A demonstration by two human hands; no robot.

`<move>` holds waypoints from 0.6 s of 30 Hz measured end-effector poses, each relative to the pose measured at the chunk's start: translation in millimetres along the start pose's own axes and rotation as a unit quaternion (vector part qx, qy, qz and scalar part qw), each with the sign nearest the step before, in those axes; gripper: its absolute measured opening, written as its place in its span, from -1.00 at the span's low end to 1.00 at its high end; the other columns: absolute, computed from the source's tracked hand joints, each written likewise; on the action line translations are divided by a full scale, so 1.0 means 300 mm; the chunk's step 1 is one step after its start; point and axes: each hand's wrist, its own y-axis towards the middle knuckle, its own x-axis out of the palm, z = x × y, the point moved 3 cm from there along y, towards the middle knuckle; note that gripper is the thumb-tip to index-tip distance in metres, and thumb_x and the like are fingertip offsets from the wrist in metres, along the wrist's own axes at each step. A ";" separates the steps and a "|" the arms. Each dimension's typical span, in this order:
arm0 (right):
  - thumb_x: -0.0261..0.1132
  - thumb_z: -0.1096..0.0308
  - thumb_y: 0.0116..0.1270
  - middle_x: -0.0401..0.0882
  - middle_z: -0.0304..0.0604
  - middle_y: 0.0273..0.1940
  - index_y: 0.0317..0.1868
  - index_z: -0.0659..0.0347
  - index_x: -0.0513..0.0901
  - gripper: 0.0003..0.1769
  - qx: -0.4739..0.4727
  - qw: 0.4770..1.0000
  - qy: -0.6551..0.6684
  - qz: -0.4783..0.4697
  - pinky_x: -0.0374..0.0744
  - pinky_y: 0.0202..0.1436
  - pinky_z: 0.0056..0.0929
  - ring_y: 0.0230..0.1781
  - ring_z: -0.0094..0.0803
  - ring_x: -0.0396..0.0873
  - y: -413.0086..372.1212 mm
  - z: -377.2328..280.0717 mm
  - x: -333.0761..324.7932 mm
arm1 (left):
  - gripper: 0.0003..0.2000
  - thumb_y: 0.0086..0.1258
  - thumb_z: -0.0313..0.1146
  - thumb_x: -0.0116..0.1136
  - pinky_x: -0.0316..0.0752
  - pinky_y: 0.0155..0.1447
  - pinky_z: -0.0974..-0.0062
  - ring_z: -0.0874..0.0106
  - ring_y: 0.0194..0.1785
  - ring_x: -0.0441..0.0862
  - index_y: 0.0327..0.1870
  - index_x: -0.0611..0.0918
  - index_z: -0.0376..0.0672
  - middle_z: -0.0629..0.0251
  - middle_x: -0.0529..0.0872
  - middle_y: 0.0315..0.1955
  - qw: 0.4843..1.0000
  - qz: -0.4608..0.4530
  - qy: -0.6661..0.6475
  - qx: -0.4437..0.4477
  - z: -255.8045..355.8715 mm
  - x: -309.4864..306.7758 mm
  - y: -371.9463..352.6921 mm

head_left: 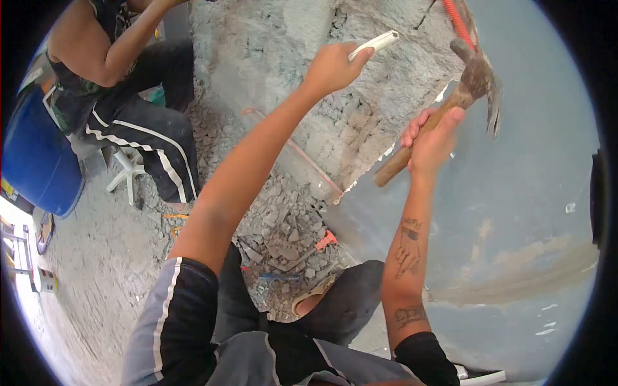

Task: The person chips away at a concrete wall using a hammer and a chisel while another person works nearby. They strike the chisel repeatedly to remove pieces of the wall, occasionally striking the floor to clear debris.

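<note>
Right hand (432,143) clasped around a hammer (457,100), long axis slanting up-right to the head above the grip. Left hand (335,67) closed around a pale rod (378,43), jutting up-right beyond the fist.

The dusty grey floor (96,257) bears a loose spread of broken grey rubble (283,222), on which a small orange-red piece (326,240) lies. A large blue plastic barrel (42,154) and a small white bucket (45,281) stand nearby.
</note>
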 end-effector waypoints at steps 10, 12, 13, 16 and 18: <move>-0.04 -0.39 0.39 0.28 -0.36 -0.68 -0.44 0.15 0.39 -0.31 -0.046 0.954 -0.287 -0.069 0.24 -0.71 -0.55 -0.76 -0.59 0.26 0.224 0.018 0.026 | -0.50 0.40 0.06 0.06 0.52 -0.24 0.14 0.00 -0.44 0.64 -0.30 0.71 -0.31 -0.08 0.66 -0.56 1.000 -0.002 -0.024 0.004 -0.018 0.061 0.011; -0.03 -0.34 0.42 0.29 -0.38 -0.67 -0.44 0.14 0.39 -0.35 0.088 0.929 -0.344 -0.106 0.23 -0.73 -0.56 -0.76 -0.61 0.25 0.227 -0.001 0.019 | -0.50 0.39 0.07 0.06 0.52 -0.24 0.13 0.00 -0.43 0.64 -0.31 0.71 -0.30 -0.08 0.66 -0.55 0.998 -0.044 0.026 -0.020 -0.039 0.080 0.008; -0.04 -0.38 0.40 0.28 -0.37 -0.69 -0.45 0.18 0.43 -0.29 0.095 0.932 -0.335 -0.096 0.25 -0.71 -0.55 -0.78 -0.59 0.24 0.217 -0.048 0.018 | -0.50 0.39 0.07 0.06 0.52 -0.24 0.13 0.00 -0.43 0.64 -0.31 0.71 -0.30 -0.08 0.66 -0.55 0.999 -0.045 0.024 -0.019 -0.040 0.081 0.010; -0.06 -0.43 0.38 0.27 -0.37 -0.71 -0.45 0.22 0.46 -0.23 0.061 0.960 -0.267 -0.060 0.28 -0.69 -0.54 -0.79 -0.58 0.23 0.186 -0.164 0.004 | -0.48 0.40 0.13 0.05 0.49 -0.28 0.21 0.11 -0.45 0.62 -0.23 0.73 -0.25 -0.01 0.66 -0.55 0.999 -0.040 0.012 -0.020 -0.029 0.076 0.023; -0.08 -0.44 0.37 0.27 -0.38 -0.71 -0.46 0.21 0.45 -0.23 0.020 0.978 -0.203 -0.040 0.27 -0.69 -0.55 -0.78 -0.59 0.23 0.182 -0.233 -0.003 | -0.47 0.41 0.14 0.05 0.48 -0.31 0.23 0.16 -0.47 0.62 -0.22 0.73 -0.25 0.03 0.65 -0.57 0.997 -0.057 0.051 -0.022 -0.018 0.053 0.029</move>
